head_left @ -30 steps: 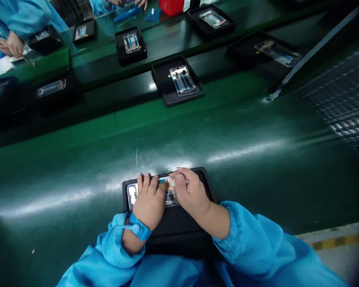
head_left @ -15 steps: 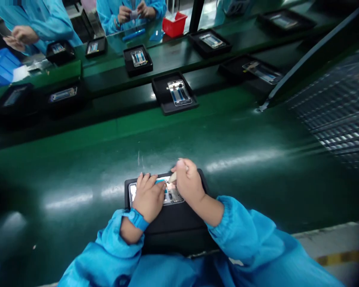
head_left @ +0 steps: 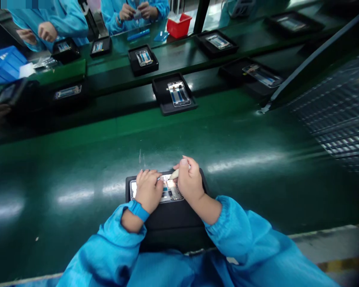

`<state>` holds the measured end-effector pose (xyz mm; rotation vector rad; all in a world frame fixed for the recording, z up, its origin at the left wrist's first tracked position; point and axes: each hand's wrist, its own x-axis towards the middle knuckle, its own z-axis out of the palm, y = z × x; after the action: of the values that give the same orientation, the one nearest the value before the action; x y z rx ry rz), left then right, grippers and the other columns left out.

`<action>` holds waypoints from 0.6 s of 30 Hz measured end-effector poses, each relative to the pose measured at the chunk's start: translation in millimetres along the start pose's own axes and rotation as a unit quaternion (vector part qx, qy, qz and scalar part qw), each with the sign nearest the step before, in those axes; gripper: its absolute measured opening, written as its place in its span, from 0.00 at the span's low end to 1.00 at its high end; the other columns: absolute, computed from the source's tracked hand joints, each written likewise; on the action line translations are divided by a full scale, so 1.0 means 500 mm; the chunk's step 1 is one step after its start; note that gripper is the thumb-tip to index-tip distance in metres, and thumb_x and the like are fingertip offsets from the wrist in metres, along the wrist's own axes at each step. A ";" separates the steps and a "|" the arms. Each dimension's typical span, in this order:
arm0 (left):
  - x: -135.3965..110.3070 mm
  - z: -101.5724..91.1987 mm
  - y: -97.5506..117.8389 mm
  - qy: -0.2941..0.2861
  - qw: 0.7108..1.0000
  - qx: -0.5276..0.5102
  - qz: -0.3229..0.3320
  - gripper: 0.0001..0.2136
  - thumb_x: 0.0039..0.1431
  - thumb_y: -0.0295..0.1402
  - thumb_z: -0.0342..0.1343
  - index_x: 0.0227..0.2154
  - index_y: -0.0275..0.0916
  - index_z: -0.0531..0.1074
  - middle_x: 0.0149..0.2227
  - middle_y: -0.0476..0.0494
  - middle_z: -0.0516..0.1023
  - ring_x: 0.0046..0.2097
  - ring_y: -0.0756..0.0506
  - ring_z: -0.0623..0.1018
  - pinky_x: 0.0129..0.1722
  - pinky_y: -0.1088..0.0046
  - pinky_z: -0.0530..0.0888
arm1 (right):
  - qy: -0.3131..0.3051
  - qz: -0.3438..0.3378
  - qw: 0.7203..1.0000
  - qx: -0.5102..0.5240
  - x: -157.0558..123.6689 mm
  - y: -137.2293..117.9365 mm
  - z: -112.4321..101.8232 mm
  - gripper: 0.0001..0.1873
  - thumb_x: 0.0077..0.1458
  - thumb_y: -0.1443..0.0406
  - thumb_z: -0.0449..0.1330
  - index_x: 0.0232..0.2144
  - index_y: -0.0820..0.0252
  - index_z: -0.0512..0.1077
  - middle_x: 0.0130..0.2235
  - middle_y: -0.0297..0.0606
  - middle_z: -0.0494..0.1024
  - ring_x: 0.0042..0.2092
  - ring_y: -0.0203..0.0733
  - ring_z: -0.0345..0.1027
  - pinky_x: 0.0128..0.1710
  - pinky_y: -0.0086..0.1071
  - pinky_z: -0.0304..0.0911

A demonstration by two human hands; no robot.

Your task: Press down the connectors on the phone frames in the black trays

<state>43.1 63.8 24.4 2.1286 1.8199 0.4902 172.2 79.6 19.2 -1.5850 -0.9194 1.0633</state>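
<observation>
A black tray (head_left: 170, 217) lies on the green belt in front of me with a phone frame (head_left: 171, 193) in it. My left hand (head_left: 147, 191) rests flat on the frame's left part, fingers stretched out, a blue wrist strap (head_left: 138, 210) on its wrist. My right hand (head_left: 190, 180) is closed in a pinch around a small pale stick-like tool (head_left: 174, 174). The tool's tip touches the frame's upper edge, close to my left fingertips.
The green conveyor belt (head_left: 77, 167) spreads around. Another tray with a phone frame (head_left: 174, 94) sits further back, with several more trays behind it. People in blue coats (head_left: 56, 20) work at the far side near a red bin (head_left: 178, 25). A dark grid panel (head_left: 341, 111) stands at right.
The view has tilted up a little, showing more of the far side. My right hand has turned, raising the pale tool to the frame's top edge. My left hand has stayed put.
</observation>
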 end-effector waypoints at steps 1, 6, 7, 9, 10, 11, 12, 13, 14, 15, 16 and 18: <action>0.002 -0.007 -0.012 0.016 1.000 -0.015 -0.005 0.09 0.56 0.31 0.45 0.33 0.39 0.71 0.38 0.44 0.75 0.44 0.44 0.71 0.51 0.58 0.63 | -0.002 0.010 1.000 0.009 0.002 -0.002 -0.001 0.22 0.53 0.51 0.46 0.41 0.60 0.61 0.26 0.31 0.72 0.16 0.31 0.63 0.17 0.27 0.61; -0.003 -0.055 -0.102 0.047 0.994 0.087 -0.046 0.14 0.55 0.35 0.47 0.41 0.33 0.69 0.42 0.35 0.73 0.46 0.39 0.70 0.47 0.56 0.65 | -0.009 0.051 0.997 0.065 0.010 -0.007 -0.008 0.27 0.50 0.47 0.47 0.42 0.61 0.59 0.24 0.28 0.70 0.14 0.31 0.61 0.12 0.25 0.57; -0.009 -0.064 -0.116 0.014 0.993 0.104 -0.047 0.15 0.54 0.36 0.48 0.41 0.33 0.69 0.41 0.35 0.73 0.45 0.38 0.70 0.45 0.56 0.67 | -0.009 0.054 0.996 0.072 0.011 -0.007 -0.009 0.27 0.49 0.46 0.48 0.42 0.61 0.59 0.24 0.28 0.70 0.13 0.31 0.60 0.12 0.25 0.56; -0.021 -0.077 -0.132 -0.041 0.993 0.108 -0.038 0.13 0.55 0.36 0.47 0.38 0.34 0.71 0.38 0.39 0.75 0.42 0.41 0.73 0.42 0.61 0.69 | -0.009 0.058 0.995 0.076 0.012 -0.006 -0.012 0.28 0.47 0.45 0.50 0.41 0.61 0.59 0.23 0.27 0.69 0.13 0.32 0.61 0.11 0.25 0.56; -0.026 -0.081 -0.135 -0.051 0.993 0.104 -0.032 0.12 0.56 0.36 0.46 0.36 0.36 0.72 0.35 0.42 0.76 0.39 0.43 0.73 0.40 0.65 0.70 | -0.013 0.060 0.996 0.070 0.012 -0.006 -0.014 0.28 0.47 0.45 0.51 0.40 0.61 0.59 0.23 0.27 0.69 0.14 0.32 0.61 0.12 0.25 0.57; -0.031 -0.084 -0.134 -0.049 0.993 0.101 -0.030 0.12 0.57 0.35 0.46 0.35 0.38 0.72 0.33 0.45 0.76 0.38 0.45 0.74 0.39 0.68 0.70 | -0.022 0.063 0.996 0.063 0.013 -0.007 -0.016 0.28 0.46 0.45 0.51 0.40 0.61 0.60 0.23 0.28 0.70 0.14 0.32 0.61 0.12 0.26 0.57; -0.034 -0.085 -0.132 -0.042 0.994 0.100 -0.032 0.11 0.57 0.35 0.45 0.32 0.40 0.73 0.31 0.47 0.76 0.36 0.47 0.74 0.38 0.71 0.70 | -0.032 0.065 0.996 0.054 0.015 -0.008 -0.018 0.28 0.46 0.45 0.52 0.39 0.61 0.60 0.23 0.28 0.70 0.14 0.32 0.61 0.12 0.26 0.57; -0.037 -0.087 -0.130 -0.037 0.994 0.099 -0.035 0.12 0.57 0.35 0.44 0.30 0.41 0.73 0.28 0.49 0.76 0.34 0.49 0.74 0.36 0.73 0.70 | -0.043 0.067 0.996 0.047 0.017 -0.010 -0.021 0.27 0.45 0.46 0.53 0.38 0.61 0.61 0.23 0.29 0.70 0.14 0.32 0.61 0.13 0.26 0.57; -0.040 -0.088 -0.130 -0.031 0.994 0.098 -0.039 0.13 0.58 0.35 0.43 0.28 0.42 0.73 0.27 0.51 0.76 0.33 0.50 0.74 0.35 0.75 0.70 | -0.050 0.070 0.995 0.045 0.020 -0.013 -0.025 0.26 0.45 0.46 0.53 0.37 0.61 0.62 0.23 0.29 0.70 0.14 0.32 0.61 0.13 0.26 0.58; -0.043 -0.091 -0.133 -0.023 0.994 0.099 -0.047 0.13 0.58 0.36 0.43 0.27 0.43 0.73 0.26 0.52 0.75 0.32 0.50 0.74 0.35 0.75 0.70 | -0.049 0.072 0.995 0.049 0.024 -0.017 -0.029 0.26 0.44 0.46 0.54 0.36 0.61 0.62 0.22 0.28 0.70 0.15 0.32 0.60 0.13 0.26 0.58; -0.047 -0.095 -0.140 -0.012 0.993 0.100 -0.060 0.14 0.58 0.37 0.42 0.27 0.43 0.73 0.26 0.52 0.75 0.32 0.50 0.74 0.35 0.76 0.70 | -0.043 0.075 0.995 0.056 0.029 -0.021 -0.034 0.25 0.44 0.47 0.56 0.36 0.61 0.62 0.22 0.28 0.70 0.15 0.32 0.60 0.13 0.26 0.58; -0.059 -0.109 -0.174 0.015 0.989 0.106 -0.098 0.15 0.58 0.37 0.41 0.26 0.43 0.72 0.25 0.53 0.75 0.32 0.50 0.75 0.35 0.76 0.69 | -0.021 0.079 0.994 0.071 0.042 -0.028 -0.043 0.24 0.42 0.48 0.58 0.35 0.59 0.62 0.22 0.28 0.69 0.16 0.33 0.61 0.14 0.27 0.58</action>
<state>-62.1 48.3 33.6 2.0490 2.1566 0.2944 198.7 95.7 31.3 -1.5420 -0.7375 1.2492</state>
